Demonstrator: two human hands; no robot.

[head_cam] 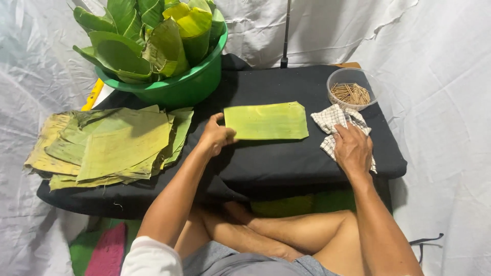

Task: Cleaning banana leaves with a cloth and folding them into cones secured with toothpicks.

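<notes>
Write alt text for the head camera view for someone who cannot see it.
A seated person's left hand holds the edge of a cut green leaf on a black table, while the right hand rests on a checked cloth. A leaf stack lies left.

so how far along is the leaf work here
Done, it seems: a stack of flat leaf pieces at the table's left. In hand: left hand holds one cut leaf; right hand rests on the checked cloth. Left: the green basin is full of leaves.
</notes>
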